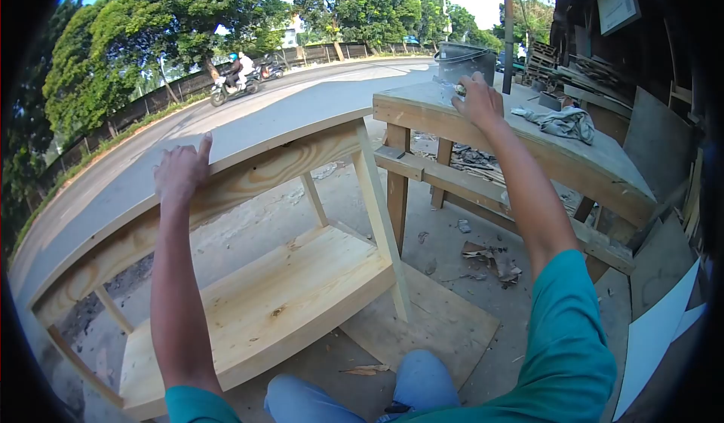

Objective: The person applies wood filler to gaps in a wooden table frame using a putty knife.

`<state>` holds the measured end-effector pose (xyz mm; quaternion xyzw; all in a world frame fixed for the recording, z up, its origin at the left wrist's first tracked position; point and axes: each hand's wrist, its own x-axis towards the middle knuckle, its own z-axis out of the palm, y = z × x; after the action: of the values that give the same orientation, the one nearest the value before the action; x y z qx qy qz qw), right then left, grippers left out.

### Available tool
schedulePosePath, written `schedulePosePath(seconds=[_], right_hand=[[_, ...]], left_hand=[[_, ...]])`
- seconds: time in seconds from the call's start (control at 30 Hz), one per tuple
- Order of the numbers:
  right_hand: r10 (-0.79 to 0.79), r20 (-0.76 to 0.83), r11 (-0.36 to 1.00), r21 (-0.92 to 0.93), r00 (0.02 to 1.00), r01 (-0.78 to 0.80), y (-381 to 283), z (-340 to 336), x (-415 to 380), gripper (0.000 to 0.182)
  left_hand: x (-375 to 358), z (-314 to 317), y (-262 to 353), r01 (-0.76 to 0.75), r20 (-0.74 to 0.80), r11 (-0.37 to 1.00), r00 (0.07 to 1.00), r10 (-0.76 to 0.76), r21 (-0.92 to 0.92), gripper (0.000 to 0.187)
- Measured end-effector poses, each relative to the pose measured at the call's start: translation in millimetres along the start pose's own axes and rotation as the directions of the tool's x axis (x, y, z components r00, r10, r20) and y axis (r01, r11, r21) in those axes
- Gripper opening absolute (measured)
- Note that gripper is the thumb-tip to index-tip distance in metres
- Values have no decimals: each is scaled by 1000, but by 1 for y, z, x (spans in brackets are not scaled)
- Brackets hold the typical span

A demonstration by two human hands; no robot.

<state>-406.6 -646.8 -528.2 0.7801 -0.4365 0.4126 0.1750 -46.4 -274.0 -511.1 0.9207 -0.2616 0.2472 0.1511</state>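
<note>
Knees in blue jeans [422, 381] sit at bottom centre, w/ teal sleeves on both arms framing them.

Left hand [181, 170] rests flat on the near top edge of a pale pine table [286, 167]; fingers spread and loosely bent over the rim, pinching nothing. Table is bare wood w/ visible grain and knots, grey-looking top, square legs, and a low plank shelf [279, 302] underneath. One front leg stands on a flat plywood offcut [445, 325] lying on the concrete floor.

Right hand [477, 100] reaches out to a second, older bench [558, 159], set just right of the table w/ a narrow gap between them. Fingers are curled down on a small pale object [455, 90] on the bench top, too small to identify; how tightly the grip closes on it can't be told. Bench top is dusty grey, frame of rough weathered timber.

Crumpled grey-green cloth [562, 121] lies on the bench, right of the hand, apart from it. Dark bucket [464, 61] stands at the far end. Wood scraps [490, 261] litter the floor under the bench. White sheets [656, 332] lean at right.

Open road curves beyond the table; a motorbike w/ rider [235, 80] passes, trees and fence behind. No legible writing.
</note>
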Motion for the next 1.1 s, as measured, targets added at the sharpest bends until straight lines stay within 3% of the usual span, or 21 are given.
schedulePosePath(seconds=[0.27,0.37,0.5,0.57,0.6,0.7,0.83,1.0,1.1], right_hand=[[2,-62,997,-74,998,-7,11,51,81,74],[25,-13,994,-107,1000,-26,13,50,102,60],[11,-62,986,-166,998,-21,33,80,143,38],[-11,-85,985,-173,996,-4,30,69,152,32],[-24,-99,984,-181,995,6,34,67,157,27],[-82,-137,986,-153,987,61,41,58,174,24],[136,-58,990,-12,989,-137,36,38,181,26],[379,-3,925,40,926,-378,46,-20,185,46],[383,-62,916,156,922,-370,96,-45,210,63]], left_hand=[[16,7,4,15,48,998,999,-18,64,80],[16,8,4,0,27,997,1000,-2,73,78],[14,13,3,-55,4,997,998,55,56,73],[24,27,-17,-129,-27,988,991,132,83,71],[16,19,-6,-73,-28,996,997,75,56,68],[16,24,-13,-128,-49,989,990,132,75,66],[-1,14,2,-74,-59,997,995,75,20,64],[-19,-1,15,-45,-63,999,997,44,-11,64],[-21,1,10,-51,-87,999,995,50,-4,65]])
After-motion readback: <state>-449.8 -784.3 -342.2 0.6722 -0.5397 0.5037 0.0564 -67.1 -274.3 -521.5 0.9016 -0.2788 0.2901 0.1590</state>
